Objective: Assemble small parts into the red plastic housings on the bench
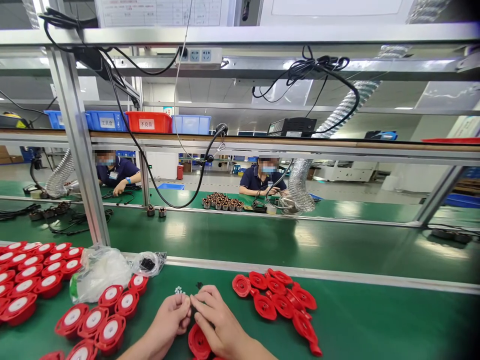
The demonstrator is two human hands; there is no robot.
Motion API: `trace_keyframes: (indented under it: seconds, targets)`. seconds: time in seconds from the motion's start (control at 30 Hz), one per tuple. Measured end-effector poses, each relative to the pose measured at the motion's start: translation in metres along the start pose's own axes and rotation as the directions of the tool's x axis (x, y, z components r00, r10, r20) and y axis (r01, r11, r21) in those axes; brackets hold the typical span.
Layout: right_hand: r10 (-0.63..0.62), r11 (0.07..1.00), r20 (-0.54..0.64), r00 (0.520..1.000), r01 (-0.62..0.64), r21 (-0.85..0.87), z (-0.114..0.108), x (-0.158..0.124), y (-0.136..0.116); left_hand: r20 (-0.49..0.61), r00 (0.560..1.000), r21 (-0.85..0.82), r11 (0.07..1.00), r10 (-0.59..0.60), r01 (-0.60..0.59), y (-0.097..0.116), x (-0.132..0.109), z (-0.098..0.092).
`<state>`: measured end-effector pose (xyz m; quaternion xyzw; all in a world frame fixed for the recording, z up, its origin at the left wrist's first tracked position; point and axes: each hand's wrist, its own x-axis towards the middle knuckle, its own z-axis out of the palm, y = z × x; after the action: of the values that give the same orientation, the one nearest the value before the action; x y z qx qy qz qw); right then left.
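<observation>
My left hand (172, 316) is closed in a pinch, thumb against curled fingers. What it grips, if anything, is too small to make out. Its fingertips meet those of my right hand (216, 315), whose bent fingers are pressed together; anything between them is hidden. Below and partly behind my right hand lies a round red plastic part (198, 342). Just beyond the fingertips are a small pile of pale little pieces (179, 290) and a few tiny black pieces (199, 285) on the green bench top (360, 320).
Red parts with white discs (110, 328) cover the left side. Other red parts (283, 300) lie in a heap to the right. Clear plastic bags (107, 272) rest at the bench's back edge. Across a green conveyor (232, 232), two people sit working. A metal post (77, 150) stands left.
</observation>
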<state>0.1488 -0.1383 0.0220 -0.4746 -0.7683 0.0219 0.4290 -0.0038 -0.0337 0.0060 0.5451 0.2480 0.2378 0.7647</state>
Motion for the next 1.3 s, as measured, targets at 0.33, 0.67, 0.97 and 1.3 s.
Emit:
trace_keyframes:
  seconds: [0.33, 0.67, 0.97, 1.3]
  targets:
    - [0.048, 0.996, 0.013, 0.999, -0.049, 0.079, -0.002, 0.001, 0.000, 0.000, 1.000, -0.005, 1.000, -0.018, 0.018, -0.004, 0.001, -0.002]
    - [0.166, 0.970, -0.199, 0.966, -0.124, 0.210, 0.010, -0.003, 0.016, -0.011, 1.000, 0.187, 0.982, -0.005, 0.007, -0.006, 0.000, 0.003]
    - [0.203, 0.976, -0.374, 0.905, -0.158, 0.148, 0.001, -0.004, 0.024, 0.140, 0.977, 0.771, 0.602, 0.160, -0.209, 0.007, -0.028, 0.013]
    - [0.004, 1.000, -0.239, 0.971, -0.010, -0.025, 0.006, -0.003, 0.005, 0.033, 0.975, 0.217, 0.951, 0.218, -0.220, -0.012, -0.004, -0.002]
